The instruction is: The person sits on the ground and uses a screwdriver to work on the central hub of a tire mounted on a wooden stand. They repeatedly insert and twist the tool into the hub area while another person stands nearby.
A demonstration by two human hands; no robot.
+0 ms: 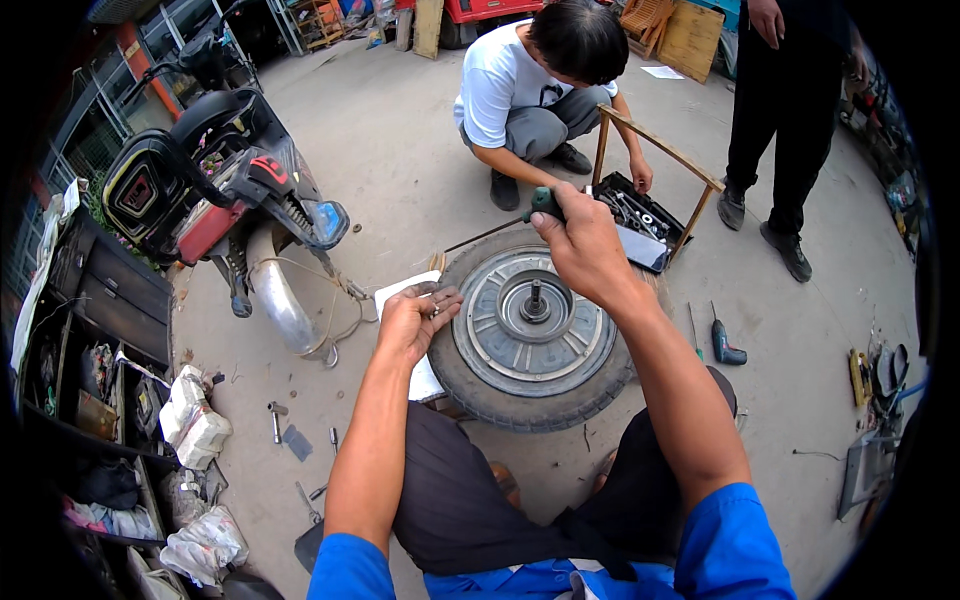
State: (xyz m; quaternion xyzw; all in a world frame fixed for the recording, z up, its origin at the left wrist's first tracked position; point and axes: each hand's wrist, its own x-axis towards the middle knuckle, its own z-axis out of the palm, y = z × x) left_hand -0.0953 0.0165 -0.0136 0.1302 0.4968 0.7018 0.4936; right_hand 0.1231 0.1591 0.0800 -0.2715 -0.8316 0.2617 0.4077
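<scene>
My right hand [585,245] is wrapped round the green handle of a screwdriver [487,236], its long thin shaft pointing left above the tire's far edge. Palm up at the tire's left side, my left hand [418,318] has dirt-darkened, curled fingers. A small shiny metal piece [434,311] shows among those fingers, too small to name for certain. Between my knees lies a wheel with a grey metal hub [490,345] inside a black tire [535,412]. A threaded axle [536,298] stands up from the hub's middle. White sheet material [424,381] shows beside the tire.
A person in a white shirt [490,85] crouches beyond the wheel, one hand at a toolbox [650,215] under a wooden frame [665,150]. Another person [785,110] stands right. An electric scooter [225,190] is at left, cluttered shelves [95,400] nearer. A drill [727,343] lies right.
</scene>
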